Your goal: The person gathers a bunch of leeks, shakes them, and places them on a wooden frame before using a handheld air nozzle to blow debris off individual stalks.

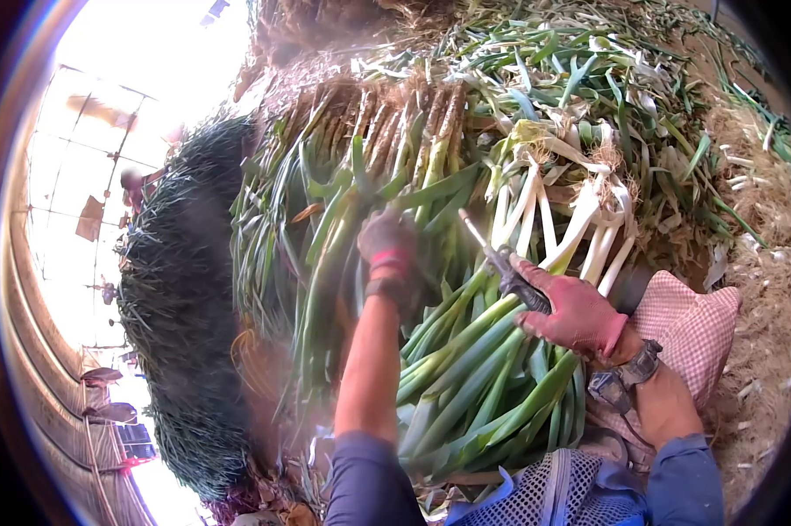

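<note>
Knife at the leek bunch, 2 gloved hands at work

The left hand (386, 250) is closed around the green leaves of the leek bunch (465, 368), which lies across the lap. The right hand (579, 316) is wrapped tight on the knife (500, 263), blade pointing toward the white stalks (571, 210). A taut bunch and strokes angled away from the left wrist look safest.

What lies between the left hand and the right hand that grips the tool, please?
In the head view, green onion stalks fill the stretch between the left hand and the right hand; the thin tip of the tool juts into it.
</note>
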A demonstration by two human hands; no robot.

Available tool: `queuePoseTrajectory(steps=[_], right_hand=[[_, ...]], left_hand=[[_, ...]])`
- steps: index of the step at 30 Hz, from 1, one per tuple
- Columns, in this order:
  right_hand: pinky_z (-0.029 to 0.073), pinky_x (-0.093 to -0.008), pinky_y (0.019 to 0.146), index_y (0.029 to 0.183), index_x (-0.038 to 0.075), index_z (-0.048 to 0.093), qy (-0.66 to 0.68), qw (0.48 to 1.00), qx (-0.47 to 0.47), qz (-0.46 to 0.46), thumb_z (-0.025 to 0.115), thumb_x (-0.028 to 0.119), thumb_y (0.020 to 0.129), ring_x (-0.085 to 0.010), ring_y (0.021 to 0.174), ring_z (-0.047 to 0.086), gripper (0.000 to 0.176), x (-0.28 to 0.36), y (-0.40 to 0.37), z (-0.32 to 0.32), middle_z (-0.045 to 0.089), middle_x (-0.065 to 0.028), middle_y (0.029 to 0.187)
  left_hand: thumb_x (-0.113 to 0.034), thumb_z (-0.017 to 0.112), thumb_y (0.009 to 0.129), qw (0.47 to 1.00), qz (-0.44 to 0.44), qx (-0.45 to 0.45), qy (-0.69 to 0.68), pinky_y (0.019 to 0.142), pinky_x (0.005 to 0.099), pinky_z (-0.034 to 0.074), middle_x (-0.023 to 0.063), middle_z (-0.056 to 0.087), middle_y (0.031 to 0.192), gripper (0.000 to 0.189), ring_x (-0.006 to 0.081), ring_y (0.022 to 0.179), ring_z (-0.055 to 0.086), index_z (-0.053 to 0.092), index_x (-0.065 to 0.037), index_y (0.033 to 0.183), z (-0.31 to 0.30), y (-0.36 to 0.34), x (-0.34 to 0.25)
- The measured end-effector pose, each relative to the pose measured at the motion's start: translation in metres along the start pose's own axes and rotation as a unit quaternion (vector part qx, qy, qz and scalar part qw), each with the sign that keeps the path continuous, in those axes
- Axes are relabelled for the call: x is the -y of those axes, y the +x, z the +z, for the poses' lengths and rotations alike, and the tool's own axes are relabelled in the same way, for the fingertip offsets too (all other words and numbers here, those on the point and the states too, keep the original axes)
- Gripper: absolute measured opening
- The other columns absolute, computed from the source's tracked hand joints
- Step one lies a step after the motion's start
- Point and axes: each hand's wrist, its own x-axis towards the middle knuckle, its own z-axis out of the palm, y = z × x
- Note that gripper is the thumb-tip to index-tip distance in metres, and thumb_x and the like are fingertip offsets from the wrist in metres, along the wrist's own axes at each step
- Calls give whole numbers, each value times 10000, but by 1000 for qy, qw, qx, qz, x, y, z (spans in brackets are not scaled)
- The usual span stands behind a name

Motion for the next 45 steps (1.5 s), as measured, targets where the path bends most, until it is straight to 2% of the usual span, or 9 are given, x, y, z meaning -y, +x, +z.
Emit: queuePoseTrajectory(steps=[3,7,10,14,18,21,26,36,45], right_hand=[[527,-462,1010,1654,144,380,-13,999,-36,38,706,483,923,-434,1106,701,869,-7,4,-3,721,-285,1143],[547,-477,949,1641,116,394,9,999,-13,-35,713,482,918,-439,1017,710,871,-14,6,5,722,-270,1053],[541,-474,968,1644,110,387,-20,999,-34,34,715,481,915,-436,1033,715,881,-8,17,2,727,-273,1096],[539,-486,964,1634,106,401,32,998,51,-14,705,473,919,-436,1041,717,860,8,18,-1,732,-280,1107],[542,-499,958,1649,108,371,-15,1000,-24,-1,689,454,932,-439,1038,718,858,11,44,11,738,-279,1071],[550,-500,917,1649,109,370,-11,998,54,23,678,437,944,-429,972,723,837,35,56,7,742,-258,1011],[557,-479,904,1663,131,352,-16,999,-4,39,677,473,942,-386,953,741,862,26,96,12,755,-220,989],[561,-459,912,1698,178,268,-22,997,0,67,662,493,955,-382,973,742,898,24,134,-4,754,-218,1099],[514,-416,1073,1673,149,340,-49,992,-89,76,686,481,928,-386,1227,681,886,5,228,-46,686,-245,1361]], left_hand=[[-393,741,876,992,-40,119,-19,1082,477,500,192,698,1351,706,386,1278,644,573,-174,1526,-2,13,-10],[-391,737,890,993,-10,115,-20,1135,481,460,165,650,1450,854,374,1315,625,395,-190,1646,9,14,-10],[-381,716,919,997,26,74,22,1126,489,458,158,656,1436,816,374,1296,629,396,-203,1648,23,1,-6],[-292,671,961,991,131,7,11,999,510,486,81,693,1347,376,354,1214,649,688,-160,1312,17,-49,-9],[-242,674,954,990,141,-13,-3,986,495,494,76,717,1282,287,350,1176,660,741,-164,1222,14,-67,-6],[-212,682,948,994,99,22,-32,967,448,524,94,758,1161,217,324,1123,687,785,-137,1124,-3,-64,-9],[-230,684,956,993,83,-38,-81,911,454,554,137,767,1073,198,365,1012,718,812,-150,1084,6,-45,-1],[-438,702,936,996,0,78,46,963,480,525,108,736,1148,299,374,1104,662,782,-194,1089,12,-10,-14],[-592,740,871,984,-20,148,102,1013,469,513,110,721,1214,523,326,1198,657,771,-164,1170,5,-2,-35]])
